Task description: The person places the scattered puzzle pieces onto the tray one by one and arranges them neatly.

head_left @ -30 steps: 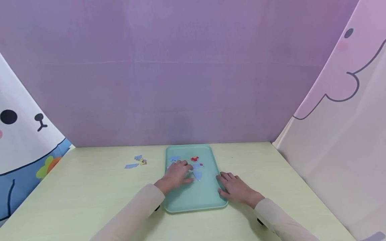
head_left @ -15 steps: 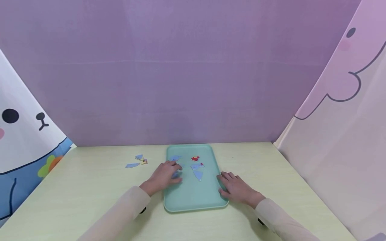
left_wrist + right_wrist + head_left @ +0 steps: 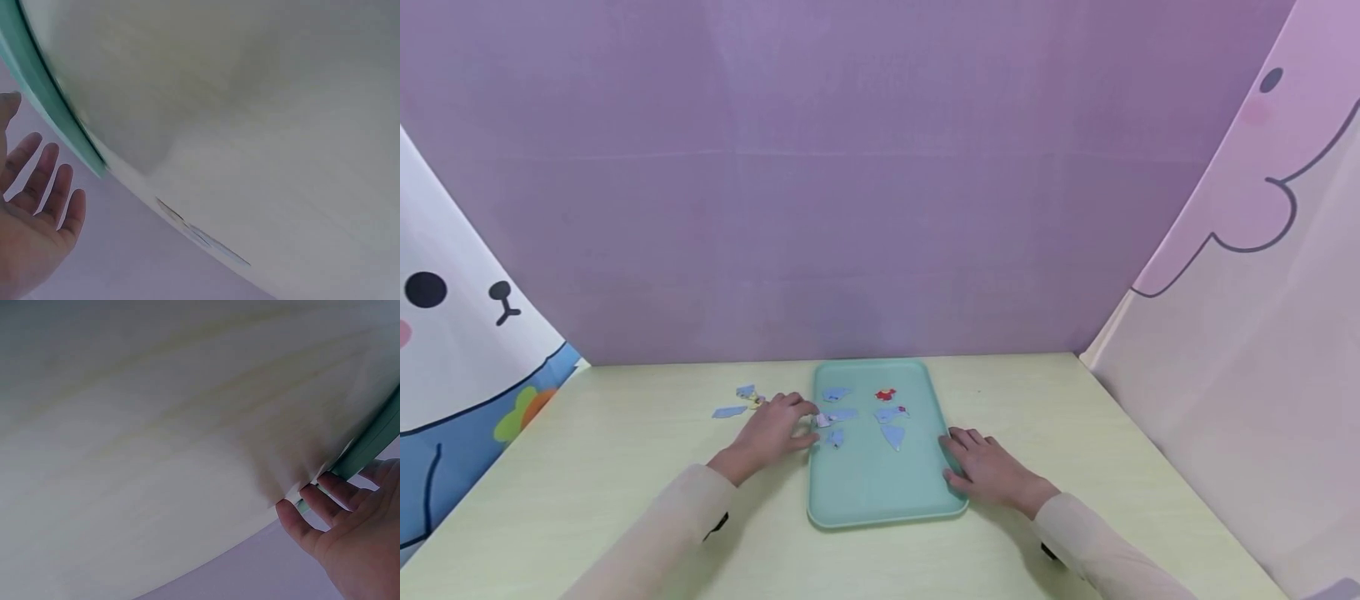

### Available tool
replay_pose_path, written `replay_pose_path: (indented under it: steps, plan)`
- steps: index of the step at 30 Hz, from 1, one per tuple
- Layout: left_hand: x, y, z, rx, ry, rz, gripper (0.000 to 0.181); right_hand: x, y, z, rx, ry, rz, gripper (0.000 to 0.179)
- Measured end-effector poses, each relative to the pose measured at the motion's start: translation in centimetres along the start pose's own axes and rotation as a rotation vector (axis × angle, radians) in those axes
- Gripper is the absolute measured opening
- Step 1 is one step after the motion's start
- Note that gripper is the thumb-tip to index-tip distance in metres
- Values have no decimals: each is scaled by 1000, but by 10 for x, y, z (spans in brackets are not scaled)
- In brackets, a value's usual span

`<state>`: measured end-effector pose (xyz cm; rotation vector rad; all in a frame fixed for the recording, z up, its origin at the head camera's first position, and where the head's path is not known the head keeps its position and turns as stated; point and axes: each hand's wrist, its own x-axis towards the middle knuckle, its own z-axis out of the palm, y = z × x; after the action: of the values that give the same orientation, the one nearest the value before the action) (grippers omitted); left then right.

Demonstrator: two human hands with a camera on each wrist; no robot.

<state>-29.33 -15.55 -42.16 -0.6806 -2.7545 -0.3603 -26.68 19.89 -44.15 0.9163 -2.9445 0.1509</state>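
Observation:
A green tray (image 3: 887, 492) lies on the table in the head view. Thin, irregular flat pieces rest in it: a red piece (image 3: 885, 394), a blue triangular piece (image 3: 892, 437) and several other bluish pieces. My left hand (image 3: 772, 433) is above the table by the tray's left rim, fingers loosely bent and apart. In the left wrist view that left hand (image 3: 40, 215) holds nothing. My right hand (image 3: 992, 472) rests at the tray's right side, fingertips by the rim. The right wrist view shows the right hand (image 3: 362, 531) with fingers spread beside the tray's edge.
Left of the tray lie a few more flat pieces, among them a long blue piece (image 3: 728, 412) and a small blue piece (image 3: 745, 391); my left hand partly covers a yellowish one. A purple backdrop (image 3: 850, 208) rises behind the pale table (image 3: 625, 467).
My left hand has moved left from over the tray to beyond its left rim, uncovering bluish pieces on the tray's left side. My right hand has stayed in place.

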Motion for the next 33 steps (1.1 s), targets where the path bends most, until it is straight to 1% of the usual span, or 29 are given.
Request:
replay_pose_path:
  steps: [7, 12, 17, 22, 26, 29, 33]
  plan:
    - [-6, -24, -10, 25, 40, -9, 35, 1, -1, -3, 4, -2, 3, 54]
    - [-9, -35, -17, 38, 61, -32, 33, 1, -2, -2, 14, -6, 0, 53]
    - [-14, -46, -19, 52, 75, -54, 33, 1, -1, -1, 10, -4, 4, 53]
    - [-20, -60, -20, 48, 75, -88, 31, 1, -1, 0, 8, -5, 14, 54]
    - [-24, -71, -20, 43, 60, -121, 30, 0, -1, 1, 7, 1, 7, 54]
    - [-27, -77, -22, 60, 47, -150, 32, 0, -1, 1, 10, 2, 6, 54]
    - [-30, -87, -22, 97, 47, -177, 33, 0, -2, 0, 9, 1, 7, 54]
